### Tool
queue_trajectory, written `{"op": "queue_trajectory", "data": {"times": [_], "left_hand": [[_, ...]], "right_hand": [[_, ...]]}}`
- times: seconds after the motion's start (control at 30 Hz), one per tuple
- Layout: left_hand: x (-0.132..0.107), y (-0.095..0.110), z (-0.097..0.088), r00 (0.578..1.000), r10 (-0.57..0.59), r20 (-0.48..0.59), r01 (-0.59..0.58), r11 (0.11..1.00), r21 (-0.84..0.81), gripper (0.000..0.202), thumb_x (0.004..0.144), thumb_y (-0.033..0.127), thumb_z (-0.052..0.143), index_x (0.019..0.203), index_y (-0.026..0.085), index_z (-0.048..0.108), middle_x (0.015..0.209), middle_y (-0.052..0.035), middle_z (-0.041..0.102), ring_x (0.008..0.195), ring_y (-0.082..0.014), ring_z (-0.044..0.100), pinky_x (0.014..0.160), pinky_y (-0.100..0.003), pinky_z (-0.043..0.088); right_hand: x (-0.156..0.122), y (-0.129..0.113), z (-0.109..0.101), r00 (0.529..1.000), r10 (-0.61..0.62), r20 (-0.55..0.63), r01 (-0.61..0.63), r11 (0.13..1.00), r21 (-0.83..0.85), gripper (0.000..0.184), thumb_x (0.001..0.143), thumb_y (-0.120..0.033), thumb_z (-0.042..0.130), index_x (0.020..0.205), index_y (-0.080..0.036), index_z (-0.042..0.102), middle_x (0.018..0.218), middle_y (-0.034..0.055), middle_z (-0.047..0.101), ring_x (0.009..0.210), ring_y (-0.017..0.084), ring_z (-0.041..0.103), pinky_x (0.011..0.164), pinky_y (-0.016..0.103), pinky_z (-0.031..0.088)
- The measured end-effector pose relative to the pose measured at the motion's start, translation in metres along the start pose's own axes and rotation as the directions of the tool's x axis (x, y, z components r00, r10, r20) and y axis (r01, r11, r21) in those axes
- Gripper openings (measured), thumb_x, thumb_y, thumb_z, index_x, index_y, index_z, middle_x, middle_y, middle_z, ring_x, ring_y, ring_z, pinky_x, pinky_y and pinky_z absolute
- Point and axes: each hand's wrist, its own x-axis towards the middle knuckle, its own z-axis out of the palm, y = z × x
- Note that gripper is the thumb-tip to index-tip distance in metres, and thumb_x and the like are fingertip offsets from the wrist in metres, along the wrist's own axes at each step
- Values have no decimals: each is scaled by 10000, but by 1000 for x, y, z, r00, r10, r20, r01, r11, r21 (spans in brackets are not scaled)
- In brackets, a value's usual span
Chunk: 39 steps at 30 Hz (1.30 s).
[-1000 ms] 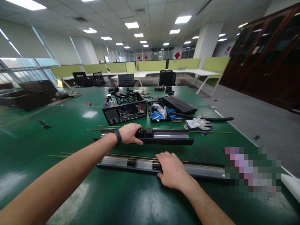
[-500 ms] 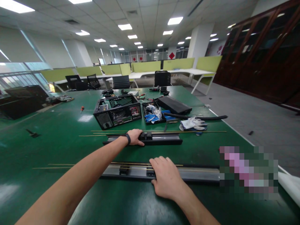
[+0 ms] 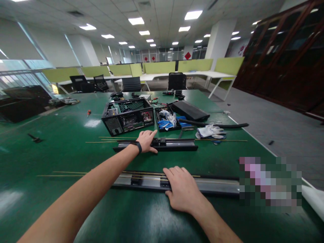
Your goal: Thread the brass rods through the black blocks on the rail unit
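Two dark linear rails with silver tops and black carriage blocks lie across the green table, one behind the other. At the shorter, far rail (image 3: pixel 178 144), my left hand (image 3: pixel 146 140), with a black wristband, has its fingers stretched out and thumb apart beside the carriage blocks (image 3: pixel 162 141). My right hand (image 3: pixel 182 187) is wrapped over the longer, near rail (image 3: pixel 215 185), fingers across its top and thumb at the near side, beside a carriage block (image 3: pixel 165 183). Thin brass-coloured rods (image 3: pixel 63 173) lie along the near rail, partly under my right fingers.
Behind the rails stand an open black computer case (image 3: pixel 128 118) and a box of gloves (image 3: pixel 167 121). White gloves (image 3: pixel 211 131), a black tube (image 3: pixel 235 125) and a flat black panel (image 3: pixel 191 111) lie at right. More brass rods (image 3: pixel 227 140) run along the far rail. A blurred patch covers the near rail's right end.
My left hand has loosened, its fingers now straighter and raised off the far rail's blocks. My right hand keeps its place on the near rail. The view has shifted slightly.
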Motion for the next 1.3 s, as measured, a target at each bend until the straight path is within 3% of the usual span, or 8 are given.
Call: {"op": "queue_trajectory", "data": {"times": [0.1, 0.3, 0.5, 0.67, 0.83, 0.93, 1.17, 1.3], "left_hand": [[-21, 9, -17, 993, -2, -114, 0, 1000, -16, 1104, 764, 600, 831, 1626, 177, 286, 1579, -219, 469, 1481, -399, 399, 1204, -562, 297], [-86, 46, -33, 949, 82, -305, -120, 987, -108, 775, 939, 591, 653, 1557, 195, 402, 1504, -161, 563, 1396, -321, 504, 1152, -500, 380], [-135, 84, -2, 935, -19, -353, -44, 985, -169, 454, 1063, 385, 488, 1465, 176, 507, 1307, -128, 701, 1191, -261, 645, 1046, -448, 469], [-145, 100, 23, 922, -95, -376, 60, 993, -102, 402, 1070, 342, 455, 1397, 142, 576, 1295, -145, 712, 1193, -290, 649, 1040, -485, 457], [-146, 105, 32, 926, -92, -366, 88, 996, -29, 481, 1036, 449, 532, 1395, 135, 592, 1298, -155, 712, 1214, -331, 631, 1074, -529, 405], [-146, 106, 30, 930, -91, -357, 92, 996, -13, 475, 1028, 461, 547, 1376, 142, 603, 1273, -144, 719, 1171, -325, 642, 1054, -530, 405], [-141, 101, 31, 928, -88, -362, 80, 996, -38, 363, 1027, 453, 556, 1264, 191, 641, 1210, -113, 736, 1144, -300, 650, 1069, -521, 386], [-137, 95, 33, 931, -70, -359, 54, 997, -53, 355, 1034, 447, 546, 1262, 189, 632, 1197, -105, 736, 1144, -288, 648, 1086, -510, 372]], "right_hand": [[3, 3, 2, 1000, -15, -22, 15, 1000, -16, 638, 806, -305, 734, 1409, -132, 617, 1269, 150, 681, 1149, 325, 584, 1018, 455, 419], [12, 12, 4, 987, -51, -155, 40, 996, -78, 734, 794, -318, 790, 1459, -77, 596, 1235, 171, 675, 1184, 341, 557, 1129, 482, 358], [16, 19, 12, 958, -39, -284, 19, 997, -74, 746, 793, -304, 830, 1452, -60, 581, 1292, 197, 662, 1227, 342, 567, 1185, 506, 342], [13, 27, 20, 932, -65, -356, 46, 997, -62, 804, 790, -281, 839, 1507, -98, 527, 1466, 204, 583, 1367, 358, 510, 1212, 526, 335], [3, 46, 4, 918, -124, -378, 108, 992, -64, 815, 827, -354, 818, 1534, -107, 496, 1524, 199, 539, 1419, 362, 472, 1207, 547, 357], [-4, 60, -2, 867, -145, -476, 139, 989, -49, 699, 889, -362, 749, 1503, -120, 517, 1483, 195, 568, 1387, 351, 504, 1179, 550, 387], [-13, 60, 13, 648, -66, -759, 146, 988, 39, 462, 895, -176, 702, 1344, -191, 595, 1193, 138, 694, 1111, 301, 654, 994, 510, 521], [-16, 54, 15, 606, 3, -795, 146, 983, 114, 239, 894, -160, 680, 1128, -204, 668, 945, 74, 717, 850, 228, 674, 816, 390, 550]]}}
